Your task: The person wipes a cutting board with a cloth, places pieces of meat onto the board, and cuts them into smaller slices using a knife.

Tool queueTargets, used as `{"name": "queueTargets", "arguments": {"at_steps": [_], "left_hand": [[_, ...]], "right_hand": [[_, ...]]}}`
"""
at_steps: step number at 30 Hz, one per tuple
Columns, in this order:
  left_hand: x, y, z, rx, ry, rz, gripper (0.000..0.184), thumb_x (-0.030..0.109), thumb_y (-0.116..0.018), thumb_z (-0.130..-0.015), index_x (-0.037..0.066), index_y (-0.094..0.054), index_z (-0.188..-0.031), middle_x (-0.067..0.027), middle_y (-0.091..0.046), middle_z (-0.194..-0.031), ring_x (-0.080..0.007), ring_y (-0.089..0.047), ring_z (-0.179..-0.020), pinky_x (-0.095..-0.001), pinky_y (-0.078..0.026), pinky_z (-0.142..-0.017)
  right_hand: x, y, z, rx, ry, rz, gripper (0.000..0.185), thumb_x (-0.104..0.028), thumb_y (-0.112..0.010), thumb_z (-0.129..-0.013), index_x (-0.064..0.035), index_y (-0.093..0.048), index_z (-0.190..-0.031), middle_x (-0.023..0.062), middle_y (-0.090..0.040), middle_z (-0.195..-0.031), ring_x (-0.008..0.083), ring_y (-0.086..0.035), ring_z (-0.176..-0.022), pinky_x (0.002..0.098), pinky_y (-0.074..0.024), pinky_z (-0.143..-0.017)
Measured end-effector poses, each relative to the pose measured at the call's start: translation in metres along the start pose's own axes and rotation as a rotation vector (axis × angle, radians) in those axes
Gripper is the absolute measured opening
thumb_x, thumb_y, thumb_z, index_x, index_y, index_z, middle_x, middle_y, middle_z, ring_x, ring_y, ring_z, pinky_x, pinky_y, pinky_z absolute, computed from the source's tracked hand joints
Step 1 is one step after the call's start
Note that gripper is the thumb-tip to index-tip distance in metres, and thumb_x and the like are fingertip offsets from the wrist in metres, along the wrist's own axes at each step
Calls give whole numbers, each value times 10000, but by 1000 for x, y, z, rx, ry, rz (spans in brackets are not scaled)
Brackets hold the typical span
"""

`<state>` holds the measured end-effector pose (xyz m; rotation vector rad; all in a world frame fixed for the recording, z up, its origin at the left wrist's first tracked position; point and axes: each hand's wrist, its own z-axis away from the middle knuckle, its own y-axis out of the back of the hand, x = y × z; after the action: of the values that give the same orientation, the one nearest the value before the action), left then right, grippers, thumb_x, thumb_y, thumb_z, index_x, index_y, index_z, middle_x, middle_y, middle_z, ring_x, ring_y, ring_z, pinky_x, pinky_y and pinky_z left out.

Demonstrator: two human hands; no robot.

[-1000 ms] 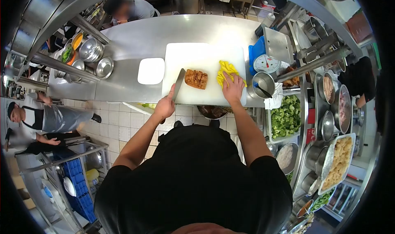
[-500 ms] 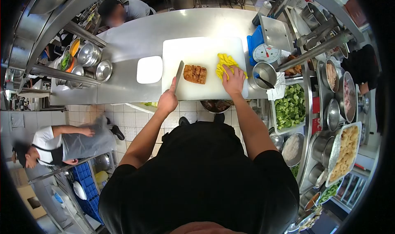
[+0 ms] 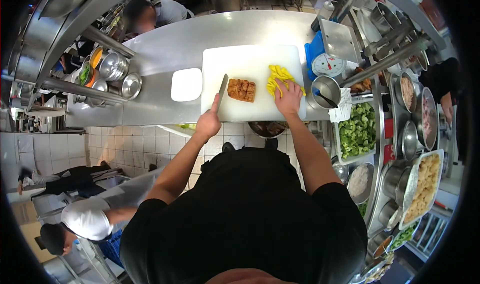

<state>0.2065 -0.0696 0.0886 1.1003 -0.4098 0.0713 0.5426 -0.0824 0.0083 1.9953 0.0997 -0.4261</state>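
My left hand (image 3: 208, 124) is closed round the handle of a kitchen knife (image 3: 223, 88), index finger stretched along it. The blade points away from me over the white cutting board (image 3: 250, 60). Just right of the blade lies a browned block of food (image 3: 241, 90), marked with cut lines into several pieces; its kind is unclear. On the board's right side, my right hand (image 3: 288, 100) grips a crumpled yellow cloth (image 3: 280, 74) from above. A white square plate or lid (image 3: 186, 85) lies left of the board.
A blue kitchen scale (image 3: 316, 54) and a metal pot (image 3: 325, 86) with a dark-handled utensil stand right of the board. Beyond are a tray of green vegetables (image 3: 357, 129) and several bowls. Metal bowls (image 3: 131, 86) stand left. Co-workers are at far left, lower left and right.
The view has shifted slightly, so the counter sits a little further right. Both hands keep their holds on knife and cloth. At lower left, the co-worker has moved nearer and another person shows behind.
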Motion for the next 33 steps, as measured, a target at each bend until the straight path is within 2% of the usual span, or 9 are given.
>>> {"name": "queueTargets", "arguments": {"at_steps": [10,16,19,21,23,25,28,29,33], "left_hand": [[10,-1,3,-56,39,-49,1074,32,-559,-869,337,57,-1695,-315,-669,-1162,-471,-705,-998,-553,-563,-906],[17,5,6,-68,54,-38,1077,25,-549,-864,362,50,-1693,-299,-668,-1189,-461,-699,-1040,-547,-560,-925],[17,7,7,-61,43,-45,1064,26,-542,-862,349,33,-1697,-300,-671,-1196,-460,-703,-1038,-547,-563,-924],[17,6,7,-57,47,-38,1054,29,-541,-860,339,16,-1700,-305,-670,-1202,-460,-705,-1039,-550,-565,-921],[17,5,6,-58,46,-35,1042,35,-539,-862,330,2,-1702,-310,-670,-1208,-460,-706,-1043,-553,-566,-919],[14,4,4,-55,43,-30,1026,43,-534,-866,322,-11,-1703,-313,-672,-1212,-460,-707,-1052,-557,-567,-919],[11,5,4,-43,44,-15,992,56,-521,-879,316,-36,-1704,-305,-676,-1215,-457,-706,-1063,-555,-565,-933],[9,4,4,-25,27,-11,976,53,-519,-881,288,-48,-1703,-320,-677,-1192,-471,-701,-1051,-561,-556,-935],[1,-1,1,4,-9,5,941,50,-516,-888,230,-76,-1700,-347,-681,-1143,-497,-690,-1026,-572,-539,-936]], "right_hand": [[3,-7,1,-6,-8,-15,441,-297,-672,-914,-319,-691,-1354,45,-595,-1346,319,-482,-1283,516,-362,-1099],[-6,6,-12,-154,-94,-38,461,-276,-656,-920,-304,-675,-1380,93,-549,-1411,366,-458,-1306,560,-331,-1119],[-43,19,-25,89,-42,-85,459,-209,-657,-914,-265,-692,-1368,165,-511,-1470,409,-447,-1359,599,-326,-1124],[-85,37,-33,-101,170,-113,489,-148,-642,-911,-249,-678,-1388,233,-440,-1548,441,-398,-1426,607,-306,-1165],[-126,43,-39,-304,397,-216,509,-112,-634,-907,-248,-676,-1396,216,-391,-1609,446,-350,-1481,597,-277,-1209],[-153,26,-38,-316,534,-255,508,-92,-636,-883,-254,-702,-1359,193,-349,-1648,429,-287,-1536,586,-243,-1247],[-171,18,-45,-420,597,-188,454,-105,-667,-865,-247,-744,-1290,199,-361,-1644,434,-288,-1537,589,-234,-1249],[-174,19,-47,-430,590,-225,396,-104,-684,-846,-231,-783,-1208,202,-385,-1628,438,-314,-1520,590,-238,-1243],[-174,18,-47,-448,605,-225,352,-97,-671,-853,-227,-812,-1148,182,-400,-1619,432,-339,-1500,577,-268,-1226]]}}
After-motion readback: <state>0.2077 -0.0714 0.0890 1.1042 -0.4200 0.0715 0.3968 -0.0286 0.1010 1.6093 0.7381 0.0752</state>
